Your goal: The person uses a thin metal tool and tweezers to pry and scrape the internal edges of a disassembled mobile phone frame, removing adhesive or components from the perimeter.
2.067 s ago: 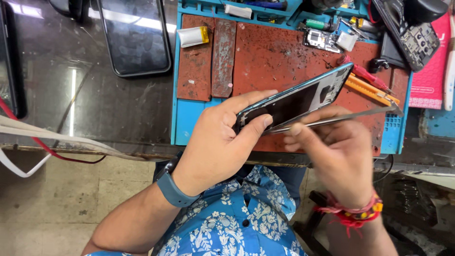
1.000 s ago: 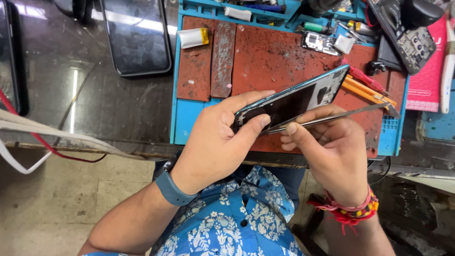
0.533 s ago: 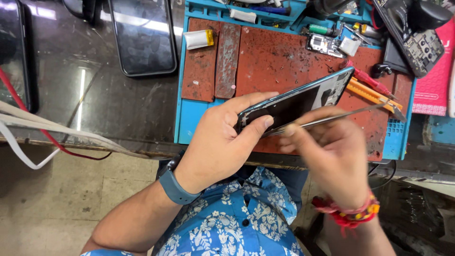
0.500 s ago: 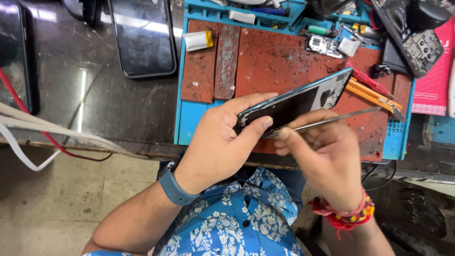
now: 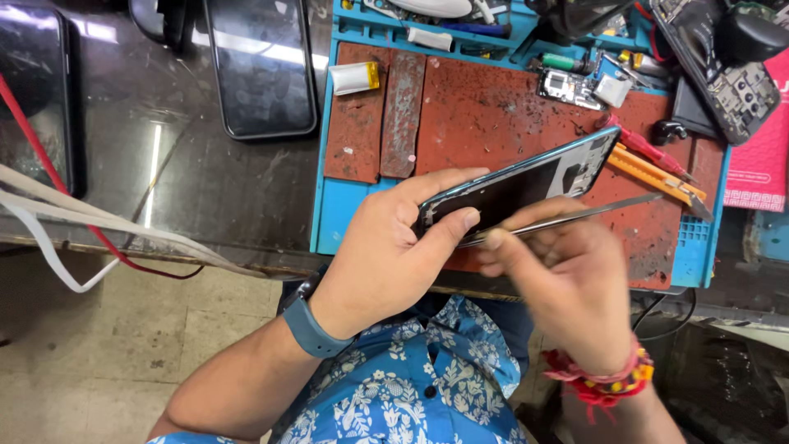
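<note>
Tilted dark phone frame (image 5: pixel 526 185), thin metal tool (image 5: pixel 575 215) alongside

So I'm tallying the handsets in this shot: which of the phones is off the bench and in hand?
The teal-edged phone, tilted on edge in the left hand over the red mat. The two dark phones lie flat on the bench.

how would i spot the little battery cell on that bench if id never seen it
Find the blue mat with its rust-red centre, on the dark bench. Go to the mat's top left corner: the cell lies flat there, beside a long worn strip. It is the only small silver pouch with a yellow end; the phones to its left are far bigger and black.
</note>
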